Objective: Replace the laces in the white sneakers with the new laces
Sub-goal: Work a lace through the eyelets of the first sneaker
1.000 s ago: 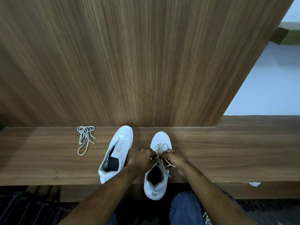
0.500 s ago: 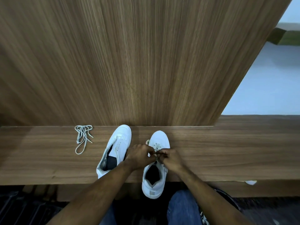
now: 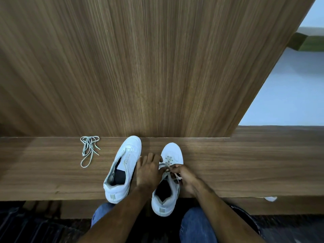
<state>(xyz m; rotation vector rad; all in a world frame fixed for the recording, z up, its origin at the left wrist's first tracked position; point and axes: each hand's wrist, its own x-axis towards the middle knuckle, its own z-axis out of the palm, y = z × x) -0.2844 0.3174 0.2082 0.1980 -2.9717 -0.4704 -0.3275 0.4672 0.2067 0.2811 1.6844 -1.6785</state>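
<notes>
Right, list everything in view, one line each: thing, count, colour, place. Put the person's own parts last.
Low-top leather sneakers: two, white; left sneaker and right sneaker side by side on the bench, toes to the wall.
Loose bundled shoelace: one, pale grey-white, on the bench left of the sneakers.
Lace in the right sneaker: one, pale, partly threaded.
Wooden bench: one, brown, across the middle.
Wood-grain wall panel: one, brown, behind the bench.
Small scrap: one, white, at the bench's front edge, right.
Denim-clad legs: two, blue, bottom.
Left hand: on the right sneaker's laces.
Right hand: pinching the lace.
</notes>
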